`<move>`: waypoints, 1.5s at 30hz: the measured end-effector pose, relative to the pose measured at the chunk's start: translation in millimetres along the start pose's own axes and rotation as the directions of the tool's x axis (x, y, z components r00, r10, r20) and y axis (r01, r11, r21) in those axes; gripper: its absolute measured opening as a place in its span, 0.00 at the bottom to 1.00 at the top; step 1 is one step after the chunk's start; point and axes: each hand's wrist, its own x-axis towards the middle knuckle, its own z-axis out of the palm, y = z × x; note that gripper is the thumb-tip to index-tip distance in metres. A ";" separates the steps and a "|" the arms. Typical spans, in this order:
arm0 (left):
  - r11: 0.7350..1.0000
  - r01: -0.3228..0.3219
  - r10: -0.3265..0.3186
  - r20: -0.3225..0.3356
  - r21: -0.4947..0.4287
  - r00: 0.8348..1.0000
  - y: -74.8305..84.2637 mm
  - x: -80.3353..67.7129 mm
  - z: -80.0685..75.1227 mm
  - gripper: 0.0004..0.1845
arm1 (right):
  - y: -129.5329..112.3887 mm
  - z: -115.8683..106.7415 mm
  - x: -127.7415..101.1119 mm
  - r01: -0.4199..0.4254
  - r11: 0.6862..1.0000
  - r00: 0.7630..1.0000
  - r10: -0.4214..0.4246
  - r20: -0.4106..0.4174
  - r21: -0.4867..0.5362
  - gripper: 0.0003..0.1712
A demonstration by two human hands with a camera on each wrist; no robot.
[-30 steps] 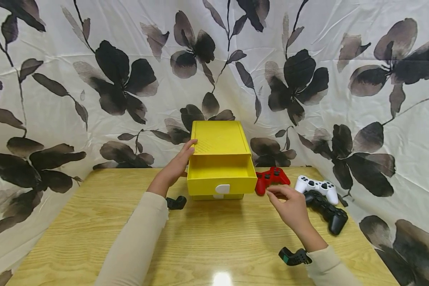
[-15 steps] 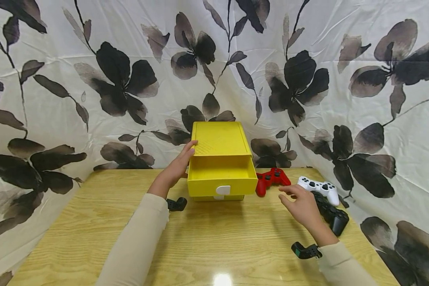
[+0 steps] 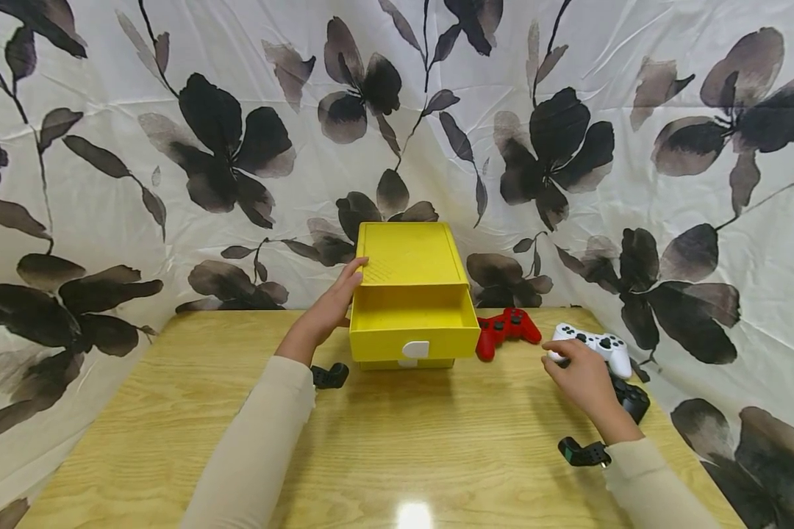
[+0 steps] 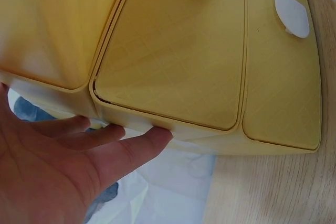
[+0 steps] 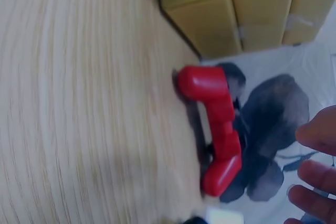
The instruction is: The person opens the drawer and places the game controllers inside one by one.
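Observation:
A yellow drawer unit stands at the back middle of the table. Its upper drawer, with a white handle, is pulled out, and nothing shows inside it. My left hand rests against the unit's left side; in the left wrist view its extended fingers touch the yellow wall. On the other side, my right hand holds nothing, its fingers loosely bent. It overlaps the near end of a white game controller and partly hides a black game controller. Whether it touches either, I cannot tell.
Just right of the drawer unit lies a red game controller, also seen in the right wrist view. A flower-printed cloth hangs behind the wooden table. A lower drawer front with its white tab sits under the upper one.
My right hand has moved rightward, away from the red game controller and across to the white and black ones. The left hand and the pulled-out drawer stay as they were.

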 end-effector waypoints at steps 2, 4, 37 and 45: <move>1.000 0.003 -0.003 -0.002 0.001 1.000 -0.1 0.5 0.5 0.29 | 4.9 -2.0 0.9 -0.022 1.000 0.999 0.023 0.033 -0.009 0.16; 1.000 0.000 0.000 0.003 0.000 1.000 -0.6 0.5 0.6 0.29 | 9.8 -3.2 2.0 -0.039 0.999 0.997 0.039 0.063 -0.012 0.17; 1.000 0.003 -0.003 0.001 -0.012 1.000 1.0 -0.1 0.4 0.28 | 65.5 -17.7 6.3 -0.155 0.969 0.945 0.201 0.258 -0.191 0.35; 1.000 0.012 -0.012 -0.004 -0.004 1.000 1.6 -0.8 1.1 0.28 | 73.1 -20.8 5.2 -0.188 0.956 0.917 0.252 0.309 -0.224 0.41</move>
